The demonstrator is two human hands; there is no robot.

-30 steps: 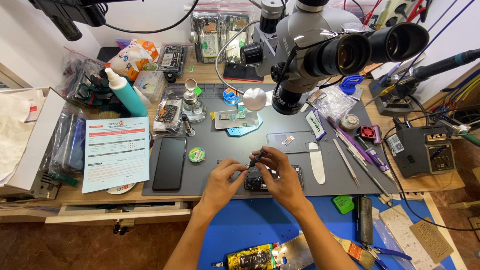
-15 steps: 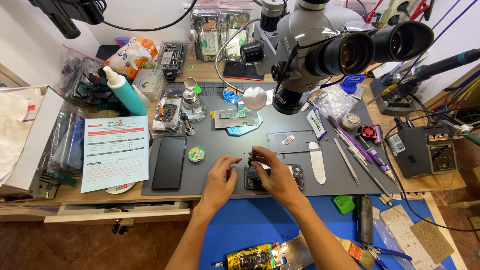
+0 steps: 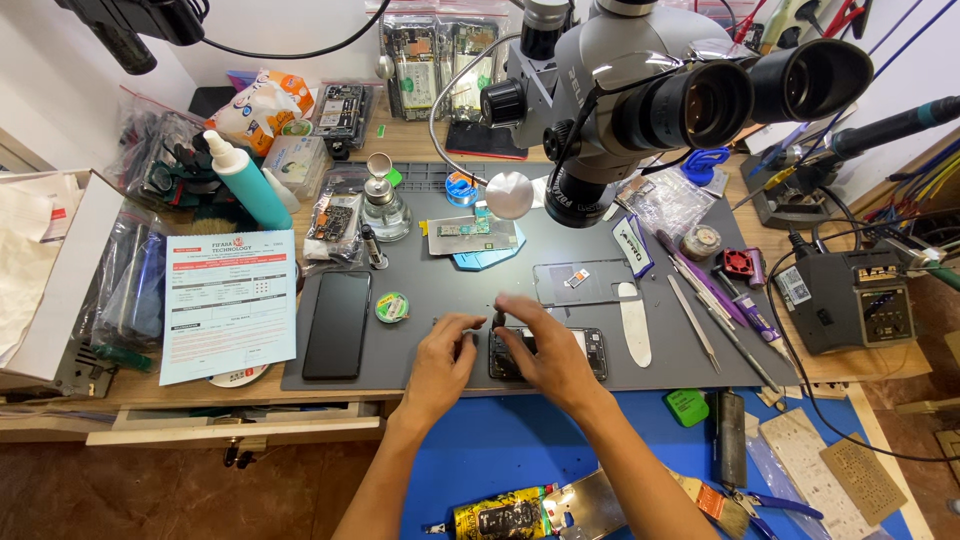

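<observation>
Both hands meet over the opened phone (image 3: 585, 352): your left hand (image 3: 440, 362) steadies it, your right hand (image 3: 545, 352) pinches a small tool (image 3: 498, 320). A slip could scratch the exposed insides.

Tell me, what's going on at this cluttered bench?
A person is bent over an opened phone lying on a grey work mat, just below a stereo microscope. The right hand rests over the phone and pinches a small dark part above it; what that part is cannot be made out. The left hand sits on the mat by the phone's left end. Another black phone lies face up to the left, next to a printed form, and tweezers lie to the right.
</observation>
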